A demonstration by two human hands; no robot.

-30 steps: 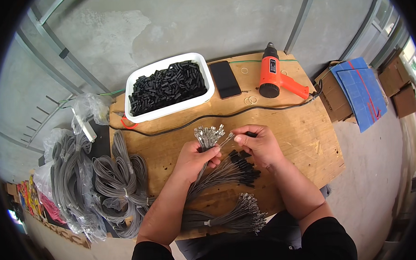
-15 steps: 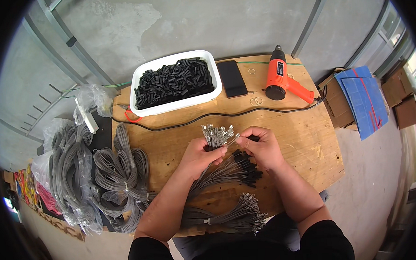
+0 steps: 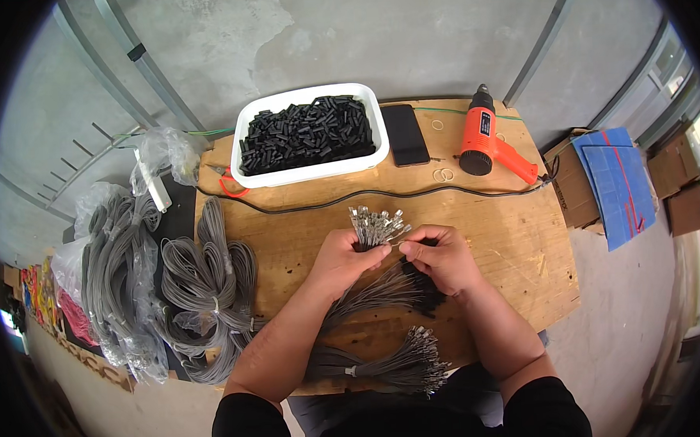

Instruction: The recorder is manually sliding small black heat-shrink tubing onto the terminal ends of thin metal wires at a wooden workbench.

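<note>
Plainly, a wooden bench [image 3: 503, 247] is fronting a grey wall [image 3: 358, 38], bearing a labelled heat gun [image 3: 482, 138]; left hand [image 3: 342, 258] is clutching metal-tipped wires [image 3: 375, 228], right hand [image 3: 442, 260] pinching one.

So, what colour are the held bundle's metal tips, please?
The metal tips are silver; head view.

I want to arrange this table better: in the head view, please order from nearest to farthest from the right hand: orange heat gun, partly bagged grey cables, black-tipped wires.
1. Black-tipped wires: just below the right hand.
2. Orange heat gun: beyond it, toward the back right.
3. Partly bagged grey cables: far left.
</note>
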